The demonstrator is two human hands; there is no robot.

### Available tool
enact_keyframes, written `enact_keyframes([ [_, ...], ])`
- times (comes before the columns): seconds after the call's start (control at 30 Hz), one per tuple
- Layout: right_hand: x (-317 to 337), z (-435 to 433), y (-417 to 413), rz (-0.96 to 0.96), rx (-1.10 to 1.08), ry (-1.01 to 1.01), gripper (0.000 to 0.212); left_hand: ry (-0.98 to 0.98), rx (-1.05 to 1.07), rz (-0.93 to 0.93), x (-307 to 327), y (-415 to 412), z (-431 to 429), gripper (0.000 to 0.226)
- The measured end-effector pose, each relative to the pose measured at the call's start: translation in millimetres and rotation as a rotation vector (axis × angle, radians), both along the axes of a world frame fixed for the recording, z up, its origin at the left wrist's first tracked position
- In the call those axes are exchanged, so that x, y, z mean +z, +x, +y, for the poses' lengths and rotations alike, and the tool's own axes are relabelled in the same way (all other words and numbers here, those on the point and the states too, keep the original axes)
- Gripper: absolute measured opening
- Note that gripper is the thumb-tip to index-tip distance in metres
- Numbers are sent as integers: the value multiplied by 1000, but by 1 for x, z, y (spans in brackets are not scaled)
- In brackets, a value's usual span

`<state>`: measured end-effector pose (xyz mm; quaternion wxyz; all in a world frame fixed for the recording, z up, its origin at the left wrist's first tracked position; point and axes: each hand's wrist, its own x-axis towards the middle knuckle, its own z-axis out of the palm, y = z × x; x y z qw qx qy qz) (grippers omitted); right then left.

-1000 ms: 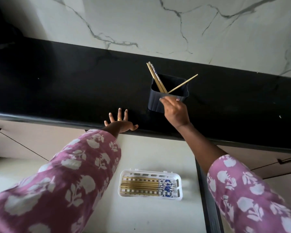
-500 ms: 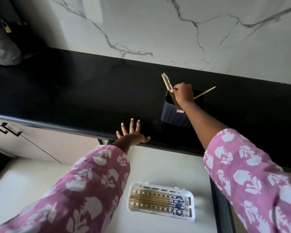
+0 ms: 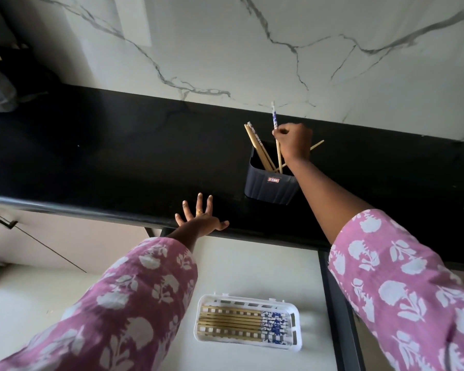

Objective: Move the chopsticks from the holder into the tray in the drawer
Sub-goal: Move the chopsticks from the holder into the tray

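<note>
Your right hand [image 3: 292,141] pinches one chopstick [image 3: 274,117] just under its blue-patterned end, fingers curled round it, above the dark holder [image 3: 271,187] on the black counter [image 3: 118,156]; your left hand [image 3: 198,219] lies flat on the counter's front edge, fingers spread, holding nothing. That chopstick stands close to upright, patterned end up towards the marble wall [image 3: 225,49], thin tip down inside the holder. Beside it in the holder a leaning pair [image 3: 256,144] tilts left and a single stick [image 3: 318,144] tilts right behind your wrist.

What the coming move turns on, as I judge it: the white tray [image 3: 205,299] sits in the open drawer [image 3: 252,263] below the counter, nearer you than the holder and a little to its left. Its long axis runs left to right, and the stored chopsticks [image 3: 231,321] in it lie along that axis, patterned ends to the right. So your chopstick is roughly crosswise to where it must lie. Lift it clear, bring it down and towards you, and tip it so the patterned end goes right. Your left hand is nearer the tray, but the right has the chopstick
</note>
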<state>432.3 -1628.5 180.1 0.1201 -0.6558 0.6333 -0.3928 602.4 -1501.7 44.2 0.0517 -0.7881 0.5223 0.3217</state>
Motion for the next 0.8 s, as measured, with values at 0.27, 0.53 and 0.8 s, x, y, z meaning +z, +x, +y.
enact_keyframes([
  [0.27, 45, 27, -38, -537, -195, -153, 22, -48, 41, 28, -7, -1, 0, 87],
  [0.53, 42, 71, -60, -1236, -359, -162, 21, -158, 133, 107, -9, -3, -2, 94],
  [0.8, 3, 125, -62, -1814, -494, 155, 20, -611, -65, 303, 21, -45, 6, 77],
])
